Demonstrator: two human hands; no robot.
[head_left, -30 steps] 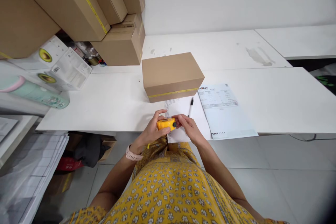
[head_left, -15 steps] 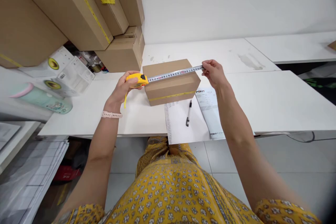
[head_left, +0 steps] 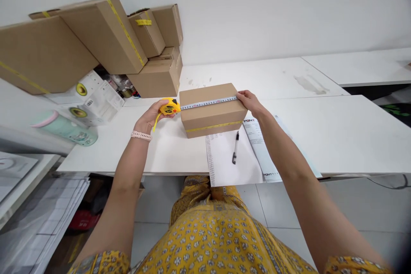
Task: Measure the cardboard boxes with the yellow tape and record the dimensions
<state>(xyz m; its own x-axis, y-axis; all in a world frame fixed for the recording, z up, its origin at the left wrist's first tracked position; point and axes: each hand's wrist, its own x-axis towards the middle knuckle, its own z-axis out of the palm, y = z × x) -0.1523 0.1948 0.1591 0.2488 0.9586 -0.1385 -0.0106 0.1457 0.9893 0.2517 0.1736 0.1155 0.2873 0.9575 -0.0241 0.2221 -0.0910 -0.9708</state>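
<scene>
Across the cardboard box (head_left: 208,92) at twelve o'clock, the tape-measure blade (head_left: 208,103) should lie flat and square, left hand (head_left: 152,115) curling fingers round the yellow case (head_left: 170,106) at the box's nine, right hand (head_left: 251,102) pinching the blade's end at three.

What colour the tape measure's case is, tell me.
Yellow with black parts; the tape measure's case shows best in the head view.
</scene>
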